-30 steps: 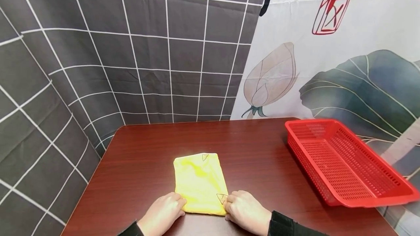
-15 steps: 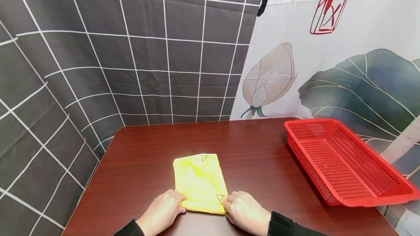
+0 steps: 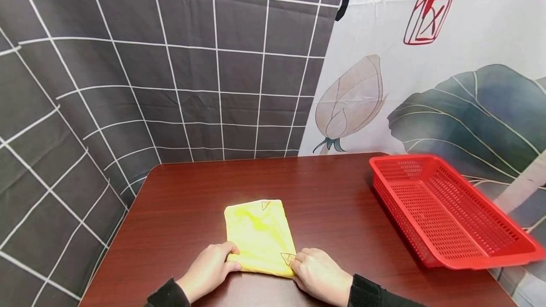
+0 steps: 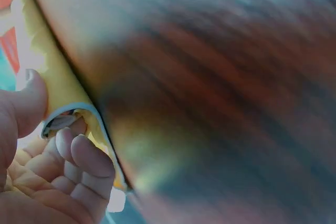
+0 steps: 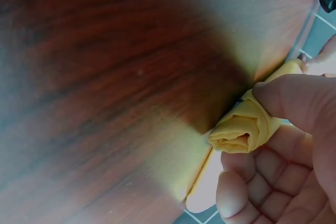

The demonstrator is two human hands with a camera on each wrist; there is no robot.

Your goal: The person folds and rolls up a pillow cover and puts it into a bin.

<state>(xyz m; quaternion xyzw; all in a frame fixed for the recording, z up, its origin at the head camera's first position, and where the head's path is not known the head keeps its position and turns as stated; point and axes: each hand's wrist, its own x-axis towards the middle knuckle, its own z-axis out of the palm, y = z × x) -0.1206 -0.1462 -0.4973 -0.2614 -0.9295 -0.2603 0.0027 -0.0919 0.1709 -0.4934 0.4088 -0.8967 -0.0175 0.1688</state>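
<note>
A yellow cloth (image 3: 258, 233) lies on the table in the head view, with a dark triangle outline near its far edge and another near its right corner. Its near edge is rolled, and the wrist views show the roll's ends (image 5: 239, 132). My left hand (image 3: 209, 266) holds the left end of the roll, thumb and index finger apart on it. In the left wrist view the other fingers (image 4: 92, 156) curl beside a grey-edged opening. My right hand (image 3: 320, 271) pinches the right end, its thumb (image 5: 289, 95) on top of the roll.
A red perforated plastic basket (image 3: 377, 179) stands at the right of the dark red wooden table (image 3: 187, 193). Behind and to the left hangs a grey checked curtain (image 3: 187, 75). A white cloth (image 3: 367, 22) with printed lotus shapes hangs at the back right.
My left hand has shifted slightly left, and its thumb and index finger have spread apart on the cloth's edge. The right hand stays nearly where it was.
</note>
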